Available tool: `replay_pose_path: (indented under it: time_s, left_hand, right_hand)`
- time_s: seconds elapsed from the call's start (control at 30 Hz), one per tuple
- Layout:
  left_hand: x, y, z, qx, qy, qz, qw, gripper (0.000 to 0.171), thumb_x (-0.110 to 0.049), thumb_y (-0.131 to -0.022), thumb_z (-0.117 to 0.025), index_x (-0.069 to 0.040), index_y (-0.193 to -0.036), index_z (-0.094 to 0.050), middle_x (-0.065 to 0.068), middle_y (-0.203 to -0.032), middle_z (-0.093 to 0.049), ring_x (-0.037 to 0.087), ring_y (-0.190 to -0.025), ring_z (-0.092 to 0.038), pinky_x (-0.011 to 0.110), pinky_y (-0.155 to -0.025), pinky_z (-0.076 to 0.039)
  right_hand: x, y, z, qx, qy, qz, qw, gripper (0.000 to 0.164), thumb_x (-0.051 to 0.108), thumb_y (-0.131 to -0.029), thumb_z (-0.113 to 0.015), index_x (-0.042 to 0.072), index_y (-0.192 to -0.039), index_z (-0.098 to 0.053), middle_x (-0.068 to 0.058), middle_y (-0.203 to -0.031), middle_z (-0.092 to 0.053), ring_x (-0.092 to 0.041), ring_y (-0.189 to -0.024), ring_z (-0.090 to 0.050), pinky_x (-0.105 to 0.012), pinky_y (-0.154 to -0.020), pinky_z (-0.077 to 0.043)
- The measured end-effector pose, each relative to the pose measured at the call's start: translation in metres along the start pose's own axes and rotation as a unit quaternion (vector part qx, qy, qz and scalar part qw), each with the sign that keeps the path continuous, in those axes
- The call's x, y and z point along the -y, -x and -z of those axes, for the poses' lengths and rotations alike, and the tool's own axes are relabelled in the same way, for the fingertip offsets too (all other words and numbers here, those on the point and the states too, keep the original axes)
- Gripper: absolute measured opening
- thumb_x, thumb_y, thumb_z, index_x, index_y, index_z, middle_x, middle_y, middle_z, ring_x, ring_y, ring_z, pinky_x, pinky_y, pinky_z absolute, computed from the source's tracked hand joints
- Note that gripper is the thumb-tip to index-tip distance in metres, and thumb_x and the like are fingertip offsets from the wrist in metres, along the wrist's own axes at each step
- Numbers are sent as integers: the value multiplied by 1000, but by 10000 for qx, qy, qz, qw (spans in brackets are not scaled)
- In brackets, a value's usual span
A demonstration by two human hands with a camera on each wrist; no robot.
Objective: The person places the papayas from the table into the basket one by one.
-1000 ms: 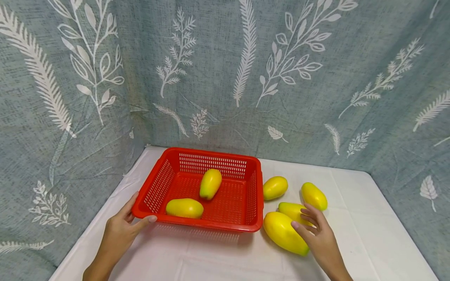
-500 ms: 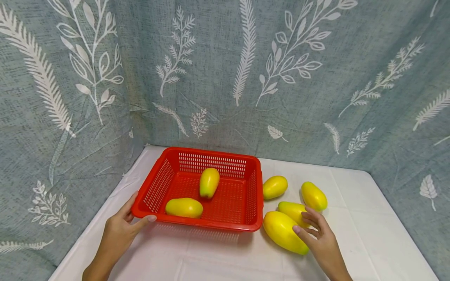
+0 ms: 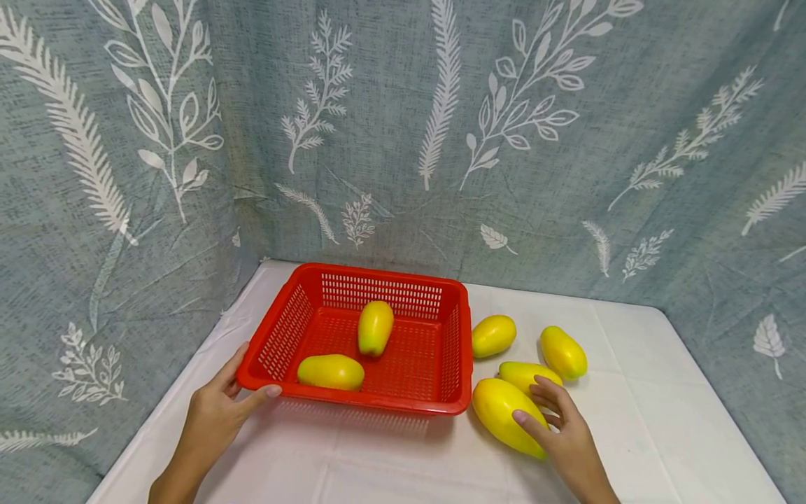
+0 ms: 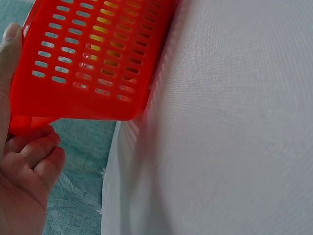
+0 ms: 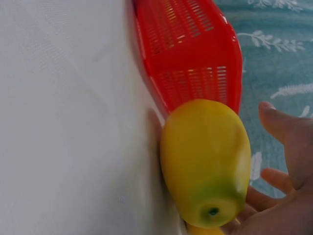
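My left hand [image 3: 215, 413] grips the near left corner of a red plastic basket [image 3: 390, 404], thumb on top of the rim and fingers below. The left wrist view shows its fingers [image 4: 41, 152] curled under that rim. Inside the basket lie two yellow fruits, one upright in view [image 3: 376, 327] and one sideways [image 3: 330, 372]. My right hand [image 3: 567, 437] hovers at the largest yellow, green-ended fruit [image 3: 500, 413], thumb over its side and fingers loosely bent. In the right wrist view, this fruit [image 5: 205, 152] lies between the hand and the basket.
Right of the basket, a smaller yellow fruit [image 3: 522, 376] lies behind the largest one. Another fruit [image 3: 494, 336] is by the basket's right wall, and one more [image 3: 563, 352] farther right. A white cloth [image 3: 642, 392] covers the table; a leaf-patterned curtain [image 3: 390, 140] surrounds it.
My right hand has shifted slightly left and down, farther over the largest fruit. The upright fruit in the basket has rolled a little left. The left hand keeps its place on the rim.
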State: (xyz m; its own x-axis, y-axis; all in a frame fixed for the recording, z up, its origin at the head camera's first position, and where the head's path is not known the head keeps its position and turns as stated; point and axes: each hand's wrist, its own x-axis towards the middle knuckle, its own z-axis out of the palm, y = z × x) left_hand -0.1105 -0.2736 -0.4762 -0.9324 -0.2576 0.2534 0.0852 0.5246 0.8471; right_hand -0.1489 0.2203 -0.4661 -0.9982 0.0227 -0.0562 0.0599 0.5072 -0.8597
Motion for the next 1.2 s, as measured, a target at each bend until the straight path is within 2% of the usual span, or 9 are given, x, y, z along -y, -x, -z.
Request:
replay_pose_path:
  time_s: [0.1, 0.17, 0.37, 0.7, 0.83, 0.9, 0.97, 1.07, 1.2]
  left_hand:
    - [0, 0, 0, -21, -29, -32, 10000, 94, -16, -86, -90, -3, -163, -38, 34, -152, -53, -29, -107, -44, -1, -84, -47]
    - [0, 0, 0, -30, -26, -57, 10000, 94, -16, -86, -91, -3, -163, -39, 34, -152, -53, -28, -108, -44, -1, -85, -46]
    - [1, 0, 0, -1, 9, -87, 10000, 94, -15, -86, -90, -2, -163, -39, 34, -152, -52, -28, -109, -44, -1, -86, -46]
    - [0, 0, 0, -24, -17, -74, 10000, 94, -16, -86, -90, -2, -163, -38, 34, -153, -52, -26, -111, -46, 0, -87, -45]
    - [-1, 0, 0, -1, -90, -53, 9999, 94, -17, -87, -90, -2, -163, -37, 32, -155, -50, 5, -126, -62, 0, -88, -45]
    - [-1, -1, 0, 0, -144, -43, 9999, 94, -17, -87, -90, -1, -163, -37, 32, -155, -51, 27, -128, -63, 0, -88, -44]
    - [-1, 0, 0, 4, -164, -48, 9999, 94, -17, -87, -90, -1, -163, -37, 32, -155, -51, 37, -127, -61, 0, -88, -44]
    - [-1, 0, 0, 2, -158, -57, 9999, 94, -17, -87, -90, -1, -163, -37, 32, -154, -51, 29, -127, -62, 0, -88, -45]
    - [-1, 1, 1, -4, -69, -75, 9999, 94, -16, -87, -90, -2, -164, -37, 32, -155, -50, -8, -122, -56, 0, -88, -45]
  right_hand:
    - [0, 0, -3, 18, 112, -20, 9999, 76, 49, -97, -76, 15, -158, -44, -12, -151, -58, -29, -140, -54, -50, -114, -45]
    - [0, 1, -5, 37, 185, -44, 9998, 78, 50, -97, -76, 14, -158, -44, -13, -152, -58, -30, -140, -53, -53, -114, -44]
    - [0, 0, -10, 69, 417, -153, 9990, 80, 51, -96, -77, 12, -157, -45, -16, -153, -57, -32, -140, -51, -49, -107, -45]
    - [-3, 0, -17, 223, 453, -237, 9984, 81, 50, -92, -81, 14, -155, -47, -16, -156, -53, -33, -141, -49, -53, -112, -46]
    - [-2, 1, -18, 294, 371, -335, 9983, 81, 50, -91, -82, 15, -155, -48, -17, -158, -50, -34, -141, -47, -59, -116, -43]
    - [-2, 1, -19, 324, 388, -407, 9979, 84, 53, -90, -82, 15, -155, -47, -17, -159, -49, -34, -141, -46, -61, -118, -40]
    - [-2, 2, -20, 358, 425, -446, 9975, 86, 55, -89, -82, 16, -156, -46, -17, -160, -48, -35, -140, -46, -64, -120, -37]
    - [-2, 4, -21, 411, 512, -477, 9967, 88, 57, -88, -82, 17, -157, -45, -16, -160, -48, -35, -138, -48, -65, -119, -37]
    - [-1, 4, -23, 507, 586, -552, 9955, 89, 57, -87, -82, 19, -158, -44, -14, -159, -49, -34, -133, -50, -63, -115, -41]
